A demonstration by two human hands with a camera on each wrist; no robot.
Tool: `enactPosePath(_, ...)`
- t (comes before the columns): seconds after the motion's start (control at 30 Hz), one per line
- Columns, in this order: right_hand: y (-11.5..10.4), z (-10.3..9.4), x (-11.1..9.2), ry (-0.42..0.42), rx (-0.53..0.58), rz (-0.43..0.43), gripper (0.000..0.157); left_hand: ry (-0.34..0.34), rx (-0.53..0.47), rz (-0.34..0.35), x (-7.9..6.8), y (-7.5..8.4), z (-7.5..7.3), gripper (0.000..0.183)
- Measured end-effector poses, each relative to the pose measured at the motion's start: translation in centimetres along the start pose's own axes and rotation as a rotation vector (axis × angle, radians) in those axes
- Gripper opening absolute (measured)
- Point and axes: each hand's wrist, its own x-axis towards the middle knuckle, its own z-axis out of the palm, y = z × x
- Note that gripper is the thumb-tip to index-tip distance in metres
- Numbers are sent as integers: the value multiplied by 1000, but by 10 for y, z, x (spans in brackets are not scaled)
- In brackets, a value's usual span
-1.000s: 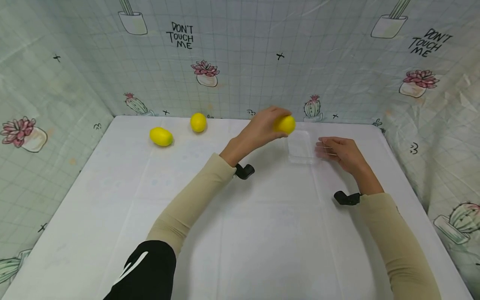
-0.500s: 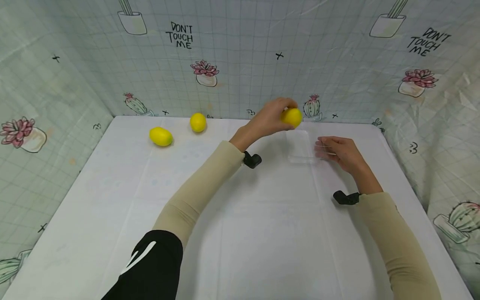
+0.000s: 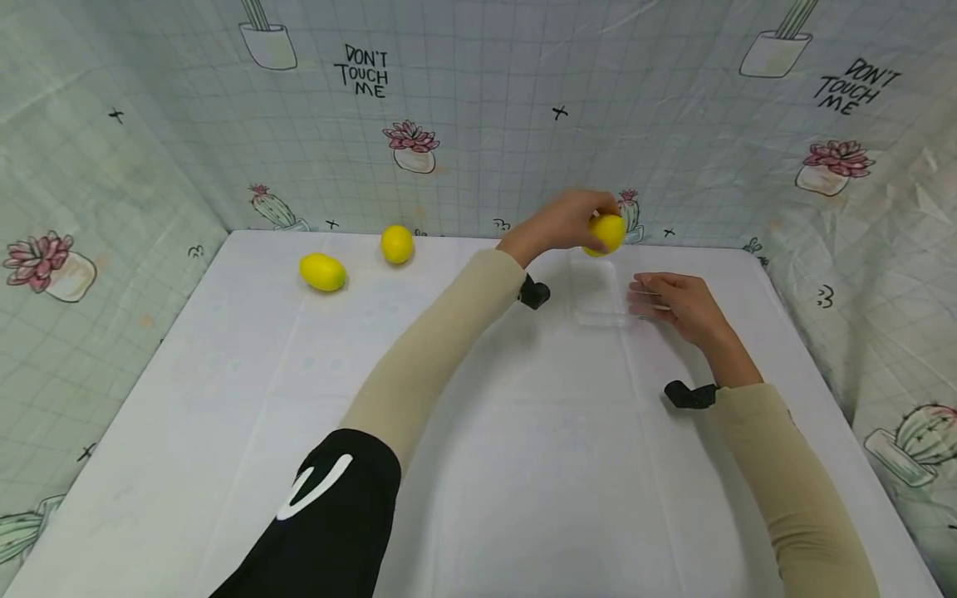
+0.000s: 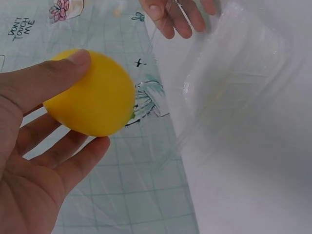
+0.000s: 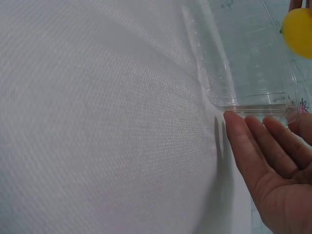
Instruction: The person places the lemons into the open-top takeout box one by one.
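My left hand [image 3: 566, 221] holds a yellow lemon [image 3: 610, 233] between thumb and fingers, raised just beyond the far side of a clear plastic box [image 3: 598, 319]. In the left wrist view the lemon [image 4: 97, 95] shows its round side, thumb across its top and fingertips beneath. At the box's right end my right hand [image 3: 686, 309] grips the wall. The right wrist view has the fingers of that hand [image 5: 275, 170] along the outside of the box [image 5: 243, 53], thumb at the rim. The box's see-through walls blend with the white cloth.
Two more lemons lie at the back left of the table, a longer lemon [image 3: 322, 272] and a rounder lemon [image 3: 396, 244] behind it. A printed curtain [image 3: 478, 108] rises along the table's back edge and both sides. White cloth [image 3: 523, 465] covers the table.
My left hand has moved to the right and slightly up with the lemon, from left of the box to beyond its far side. The right hand and the box have stayed put.
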Motion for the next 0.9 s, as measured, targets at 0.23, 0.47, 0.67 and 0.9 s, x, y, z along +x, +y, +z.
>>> enactPosePath(0.23, 1, -4, -1, 7, -9, 13, 60, -39, -45, -73, 21, 6, 7, 51)
enactPosePath(0.47, 1, -6, -2, 14, -19, 19, 60, -95, -59, -162, 39, 15, 14, 53)
enactPosePath(0.67, -2, -3, 0, 24, -38, 23, 59, -62, -129, -355, 45, 16, 21, 54)
enactPosePath(0.9, -4, 1, 1, 26, -12, 9, 58, 16, -149, -491, 46, 16, 42, 53)
